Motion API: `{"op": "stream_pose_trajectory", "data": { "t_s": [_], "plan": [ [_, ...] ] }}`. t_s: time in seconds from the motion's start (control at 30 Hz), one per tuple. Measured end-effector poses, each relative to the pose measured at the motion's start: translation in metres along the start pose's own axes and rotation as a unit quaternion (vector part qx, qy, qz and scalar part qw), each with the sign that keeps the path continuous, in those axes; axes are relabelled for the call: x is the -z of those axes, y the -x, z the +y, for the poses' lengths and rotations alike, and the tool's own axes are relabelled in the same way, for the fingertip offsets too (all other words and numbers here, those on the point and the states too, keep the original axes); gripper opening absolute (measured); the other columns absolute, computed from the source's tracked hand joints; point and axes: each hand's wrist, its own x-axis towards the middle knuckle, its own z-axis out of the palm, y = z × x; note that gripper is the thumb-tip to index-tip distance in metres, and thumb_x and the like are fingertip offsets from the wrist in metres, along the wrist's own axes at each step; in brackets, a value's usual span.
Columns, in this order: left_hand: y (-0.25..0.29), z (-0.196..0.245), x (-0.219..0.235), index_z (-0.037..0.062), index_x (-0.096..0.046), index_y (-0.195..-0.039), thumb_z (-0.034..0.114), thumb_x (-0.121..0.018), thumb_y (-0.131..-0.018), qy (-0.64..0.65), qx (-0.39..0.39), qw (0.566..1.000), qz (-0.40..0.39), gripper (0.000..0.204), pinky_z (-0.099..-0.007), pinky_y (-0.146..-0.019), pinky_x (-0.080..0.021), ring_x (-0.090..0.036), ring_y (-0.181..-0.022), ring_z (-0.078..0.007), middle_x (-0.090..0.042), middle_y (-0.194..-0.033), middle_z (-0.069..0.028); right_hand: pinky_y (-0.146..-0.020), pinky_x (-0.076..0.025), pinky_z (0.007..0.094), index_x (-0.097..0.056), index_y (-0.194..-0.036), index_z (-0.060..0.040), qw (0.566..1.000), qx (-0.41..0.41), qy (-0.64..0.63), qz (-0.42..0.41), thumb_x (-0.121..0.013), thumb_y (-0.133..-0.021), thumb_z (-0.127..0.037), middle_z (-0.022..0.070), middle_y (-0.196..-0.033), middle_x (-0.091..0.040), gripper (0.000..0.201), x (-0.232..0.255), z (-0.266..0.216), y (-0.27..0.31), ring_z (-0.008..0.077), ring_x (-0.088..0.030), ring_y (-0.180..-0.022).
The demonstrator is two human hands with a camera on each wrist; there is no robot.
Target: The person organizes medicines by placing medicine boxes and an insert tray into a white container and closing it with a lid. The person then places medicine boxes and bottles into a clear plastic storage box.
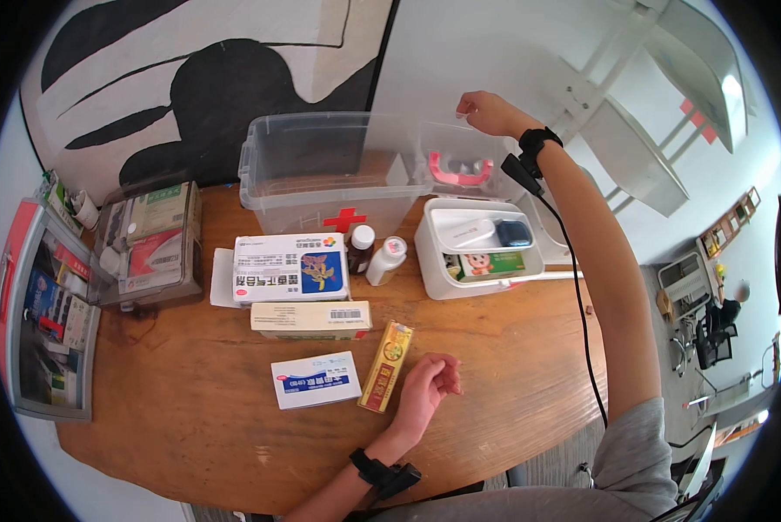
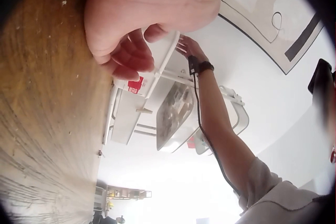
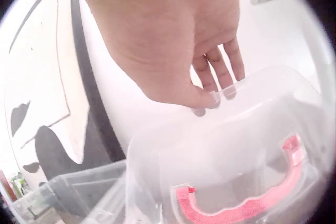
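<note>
My right hand (image 1: 495, 115) pinches the edge of a clear plastic lid (image 3: 226, 140) with a pink handle (image 1: 458, 174), thumb on one side and fingers on the other. That lid stands tilted up at the right end of a clear plastic bin (image 1: 286, 213) marked with a red cross. My left hand (image 1: 427, 391) rests near the tabletop with loosely curled fingers and nothing in them. Just left of it lie a long yellow-gold box (image 1: 386, 365) and a white-and-blue medicine box (image 1: 316, 380).
Behind these stand a large white medicine box (image 1: 277, 268), a cream box (image 1: 310, 320), a brown bottle (image 1: 361, 248) and a white bottle (image 1: 386, 263). A small white case (image 1: 477, 289) holds several items. At left are a packed clear container (image 1: 195, 252) and a red-and-grey case (image 1: 12, 348).
</note>
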Motion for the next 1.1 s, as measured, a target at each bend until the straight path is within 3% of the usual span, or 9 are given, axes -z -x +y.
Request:
{"op": "stream_pose_trajectory", "data": {
  "t_s": [0.17,0.23,0.37,0.5,0.7,0.87,0.97,1.07,1.1],
  "plan": [
    [0.000,0.001,-0.001,0.0003,-0.065,-0.118,0.017,-0.045,-0.113,-0.017,-0.015,1.000,0.002,0.026,-0.0366,-0.087,-0.057,-0.064,-0.089,-0.0170,-0.064,-0.097,-0.0062,-0.101,-0.054,0.0463,-0.071,-0.124,-0.0059,0.988,0.030,0.085,0.121,-0.058,-0.082,0.004,0.0170,-0.124,-0.069,0.045,0.014,-0.035,0.082,0.0375,-0.066,-0.119],
    [-0.002,0.001,-0.001,0.0005,-0.065,-0.117,0.016,-0.046,-0.113,-0.017,-0.017,1.000,-0.006,0.025,-0.0366,-0.087,-0.057,-0.064,-0.088,-0.0173,-0.064,-0.097,-0.0064,-0.100,-0.053,0.0479,-0.067,-0.127,-0.0072,0.948,0.059,0.104,0.294,-0.061,-0.078,0.010,0.0160,-0.126,-0.064,0.052,-0.002,-0.058,0.131,0.0379,-0.062,-0.121],
    [0.001,-0.002,-0.001,0.0024,-0.065,-0.117,0.017,-0.048,-0.112,-0.032,-0.025,0.999,-0.006,0.023,-0.0385,-0.090,-0.056,-0.061,-0.088,-0.0182,-0.062,-0.096,-0.0054,-0.101,-0.052,0.0508,-0.064,-0.137,-0.0056,0.914,0.036,0.065,0.398,-0.058,-0.080,0.013,0.0184,-0.133,-0.060,0.060,-0.035,-0.106,0.226,0.0422,-0.057,-0.124],
    [-0.001,-0.001,-0.001,0.0025,-0.064,-0.118,0.017,-0.050,-0.111,-0.036,-0.025,0.999,0.010,0.022,-0.0389,-0.090,-0.056,-0.062,-0.088,-0.0185,-0.062,-0.097,-0.0058,-0.111,-0.048,0.0542,-0.052,-0.156,-0.0018,0.924,0.007,0.066,0.377,-0.058,-0.082,0.012,0.0234,-0.156,-0.048,0.075,-0.097,-0.124,0.293,0.0475,-0.051,-0.136],
    [-0.001,0.003,0.000,0.0018,-0.064,-0.119,0.017,-0.051,-0.110,-0.038,-0.025,0.999,-0.008,0.022,-0.0398,-0.090,-0.056,-0.062,-0.090,-0.0192,-0.062,-0.097,-0.0064,-0.122,-0.040,0.0553,-0.044,-0.163,-0.0031,0.953,-0.030,0.009,0.303,-0.064,-0.086,0.004,0.0246,-0.167,-0.038,0.080,-0.155,-0.143,0.343,0.0482,-0.042,-0.149],
    [0.002,0.005,-0.004,0.0016,-0.064,-0.119,0.017,-0.051,-0.110,-0.041,-0.024,0.999,-0.001,0.022,-0.0400,-0.091,-0.055,-0.061,-0.089,-0.0193,-0.062,-0.098,-0.0065,-0.124,-0.037,0.0578,-0.047,-0.159,-0.0025,0.958,-0.044,-0.035,0.282,-0.066,-0.090,-0.002,0.0240,-0.167,-0.038,0.072,-0.135,-0.142,0.344,0.0490,-0.039,-0.152],
    [0.004,0.005,-0.006,0.0018,-0.064,-0.120,0.017,-0.051,-0.110,-0.043,-0.020,0.999,0.008,0.022,-0.0400,-0.091,-0.055,-0.061,-0.089,-0.0193,-0.062,-0.098,-0.0065,-0.126,-0.033,0.0586,-0.048,-0.158,-0.0025,0.945,-0.034,-0.042,0.323,-0.070,-0.093,-0.011,0.0235,-0.166,-0.041,0.069,-0.109,-0.132,0.318,0.0474,-0.038,-0.154],
    [0.004,0.005,-0.005,0.0019,-0.064,-0.121,0.017,-0.052,-0.110,-0.045,-0.017,0.999,0.007,0.022,-0.0397,-0.091,-0.055,-0.061,-0.089,-0.0192,-0.062,-0.098,-0.0065,-0.129,-0.024,0.0576,-0.047,-0.159,-0.0033,0.957,0.027,-0.003,0.287,-0.077,-0.093,-0.031,0.0227,-0.164,-0.045,0.078,-0.099,-0.119,0.295,0.0428,-0.038,-0.154],
    [0.004,0.006,-0.004,0.0020,-0.064,-0.121,0.017,-0.052,-0.110,-0.044,-0.019,0.999,0.004,0.022,-0.0396,-0.091,-0.055,-0.061,-0.089,-0.0191,-0.062,-0.098,-0.0065,-0.129,-0.024,0.0576,-0.047,-0.159,-0.0033,0.957,0.026,-0.005,0.288,-0.077,-0.093,-0.031,0.0227,-0.164,-0.045,0.078,-0.098,-0.119,0.295,0.0428,-0.038,-0.154]
  ]
}}
